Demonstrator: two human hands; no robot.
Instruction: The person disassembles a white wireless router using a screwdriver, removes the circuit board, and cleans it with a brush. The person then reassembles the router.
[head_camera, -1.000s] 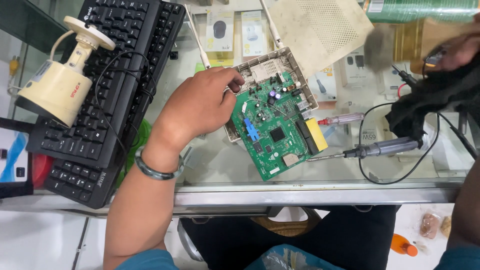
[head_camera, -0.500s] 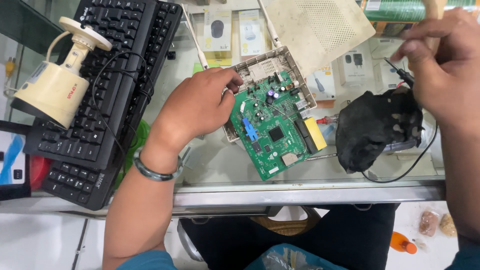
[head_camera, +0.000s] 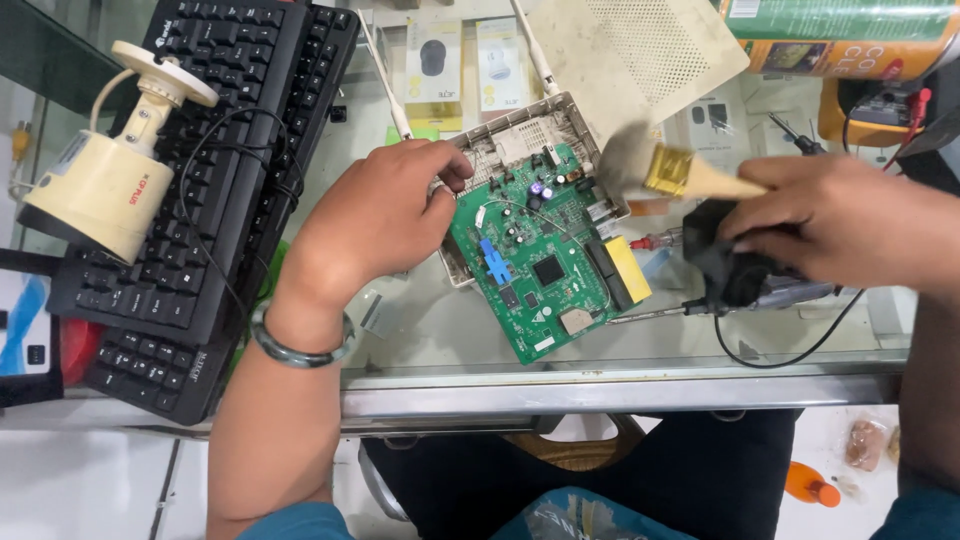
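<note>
On the glass table (head_camera: 440, 330), the left hand (head_camera: 375, 225) presses the tilted green circuit board (head_camera: 545, 270) below two white boxes (head_camera: 465, 60), while the right hand (head_camera: 850, 220) grips a leftward-pointing brush (head_camera: 665, 170).

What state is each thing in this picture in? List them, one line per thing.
Circuit board: bare, tilted on its open casing.
Casing lid: off, lying behind.
Brush: held over the board's corner.
Right hand: gripping the brush.
Left hand: steadying the board's edge.
Keyboard: flat, untouched.

I get bright, even overhead light; the brush (head_camera: 650, 165) bristles smear with motion blur, the glass surface (head_camera: 440, 330) shows mild glare
</note>
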